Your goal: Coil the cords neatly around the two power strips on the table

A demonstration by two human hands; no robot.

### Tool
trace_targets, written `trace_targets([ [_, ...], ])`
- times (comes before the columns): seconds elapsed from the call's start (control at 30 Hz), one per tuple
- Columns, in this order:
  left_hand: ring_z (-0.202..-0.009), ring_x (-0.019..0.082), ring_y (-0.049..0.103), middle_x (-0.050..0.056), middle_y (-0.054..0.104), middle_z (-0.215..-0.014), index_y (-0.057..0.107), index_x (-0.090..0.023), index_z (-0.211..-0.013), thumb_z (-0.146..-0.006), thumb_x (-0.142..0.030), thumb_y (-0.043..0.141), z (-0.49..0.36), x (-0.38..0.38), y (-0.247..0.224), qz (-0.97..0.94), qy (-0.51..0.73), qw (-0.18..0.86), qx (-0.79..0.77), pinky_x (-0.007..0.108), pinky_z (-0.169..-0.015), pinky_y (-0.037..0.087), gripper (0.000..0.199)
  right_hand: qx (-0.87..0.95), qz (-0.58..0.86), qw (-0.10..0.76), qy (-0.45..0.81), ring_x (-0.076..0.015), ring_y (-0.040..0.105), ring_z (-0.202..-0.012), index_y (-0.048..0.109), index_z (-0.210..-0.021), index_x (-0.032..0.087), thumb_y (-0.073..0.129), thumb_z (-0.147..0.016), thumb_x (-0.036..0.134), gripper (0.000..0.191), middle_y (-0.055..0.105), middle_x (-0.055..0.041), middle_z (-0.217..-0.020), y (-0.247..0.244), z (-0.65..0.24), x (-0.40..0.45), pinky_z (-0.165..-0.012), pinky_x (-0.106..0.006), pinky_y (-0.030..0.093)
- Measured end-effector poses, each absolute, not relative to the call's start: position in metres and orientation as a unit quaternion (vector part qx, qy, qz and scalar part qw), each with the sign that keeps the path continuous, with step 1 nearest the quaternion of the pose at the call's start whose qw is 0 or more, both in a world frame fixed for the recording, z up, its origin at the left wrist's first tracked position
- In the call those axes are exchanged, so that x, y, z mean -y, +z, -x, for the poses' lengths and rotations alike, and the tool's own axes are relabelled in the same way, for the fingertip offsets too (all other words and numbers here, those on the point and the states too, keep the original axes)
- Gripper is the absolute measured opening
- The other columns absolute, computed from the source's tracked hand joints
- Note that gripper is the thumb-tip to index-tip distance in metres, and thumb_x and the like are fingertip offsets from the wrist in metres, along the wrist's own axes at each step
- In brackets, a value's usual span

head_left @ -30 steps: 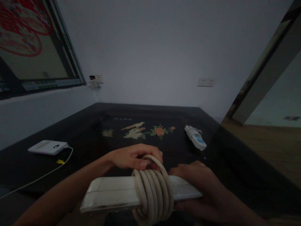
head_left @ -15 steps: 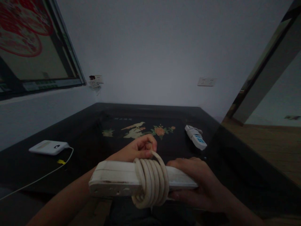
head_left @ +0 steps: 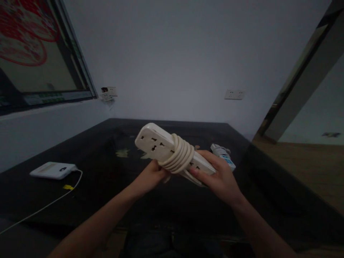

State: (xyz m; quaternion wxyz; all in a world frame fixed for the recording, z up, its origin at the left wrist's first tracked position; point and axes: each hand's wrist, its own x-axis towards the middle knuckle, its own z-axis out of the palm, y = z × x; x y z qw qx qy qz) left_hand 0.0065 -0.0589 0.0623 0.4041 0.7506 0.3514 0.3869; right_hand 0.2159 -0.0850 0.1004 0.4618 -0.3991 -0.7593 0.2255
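A white power strip (head_left: 150, 138) with a cream cord (head_left: 180, 156) wound several times round its middle is held up, tilted, above the dark table. Its socket face is turned toward me. My right hand (head_left: 220, 175) grips the strip's right end, thumb on the socket face near the coils. Below the coils, my left hand (head_left: 154, 173) is closed at the cord; its fingers are partly hidden behind the strip. A loose length of cord runs under the strip toward my right hand.
Another power strip (head_left: 223, 156), wrapped in its cord, lies on the dark table (head_left: 107, 200) at right. A white power bank (head_left: 53, 170) with a thin cable (head_left: 51, 204) lies at left by a yellow scrap (head_left: 68, 187). Wall sockets (head_left: 234, 94) are behind the table.
The power strip has been raised and turned, so its sockets face me and its left end points up. My left hand has gone from above the coils to below them.
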Motion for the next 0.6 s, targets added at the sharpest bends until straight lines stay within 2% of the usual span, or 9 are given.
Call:
trace_targets([
  [0.07,-0.075,0.016,0.057,0.005,0.062,-0.080,0.058,-0.014,-0.091,-0.086,-0.040,0.053,-0.007,0.058,0.062,-0.730,0.396,0.428,-0.356,0.027,-0.068,0.046,0.026,0.728,0.412,0.489,0.246,-0.0204,0.063,-0.081,0.067,-0.099,0.019,0.064,-0.078,0.043,0.031,0.070,-0.0044,-0.092,0.095,-0.217,0.079,-0.070,-0.027,0.050],
  [0.23,-0.077,0.016,0.056,0.002,0.059,-0.077,0.056,-0.013,-0.098,-0.089,-0.039,0.049,-0.010,0.064,0.055,-0.715,0.422,0.423,-0.362,0.028,-0.075,0.043,0.028,0.682,0.423,0.516,0.300,-0.0203,0.063,-0.080,0.066,-0.096,0.018,0.066,-0.075,0.042,0.032,0.069,-0.0044,-0.090,0.081,-0.221,0.067,-0.069,-0.028,0.050],
  [0.33,-0.077,0.016,0.055,0.001,0.059,-0.077,0.057,-0.014,-0.102,-0.089,-0.038,0.049,-0.015,0.071,0.050,-0.712,0.427,0.389,-0.398,0.026,-0.074,0.042,0.029,0.648,0.446,0.523,0.329,-0.0196,0.062,-0.074,0.065,-0.097,0.018,0.064,-0.077,0.045,0.034,0.068,-0.0042,-0.086,0.069,-0.222,0.060,-0.064,-0.028,0.049],
  [0.47,-0.071,0.015,0.056,0.000,0.061,-0.075,0.056,-0.014,-0.111,-0.090,-0.036,0.047,-0.019,0.077,0.046,-0.726,0.411,0.337,-0.436,0.025,-0.068,0.042,0.031,0.595,0.454,0.540,0.386,-0.0168,0.059,-0.059,0.062,-0.096,0.016,0.063,-0.077,0.047,0.036,0.064,-0.0018,-0.071,0.054,-0.221,0.049,-0.056,-0.027,0.047],
  [0.6,-0.071,0.016,0.059,0.002,0.064,-0.079,0.056,-0.015,-0.114,-0.089,-0.030,0.046,-0.017,0.079,0.046,-0.749,0.386,0.283,-0.457,0.026,-0.067,0.043,0.030,0.592,0.443,0.538,0.405,-0.0152,0.057,-0.058,0.062,-0.095,0.015,0.063,-0.077,0.045,0.035,0.062,-0.0015,-0.069,0.044,-0.216,0.044,-0.054,-0.025,0.046],
])
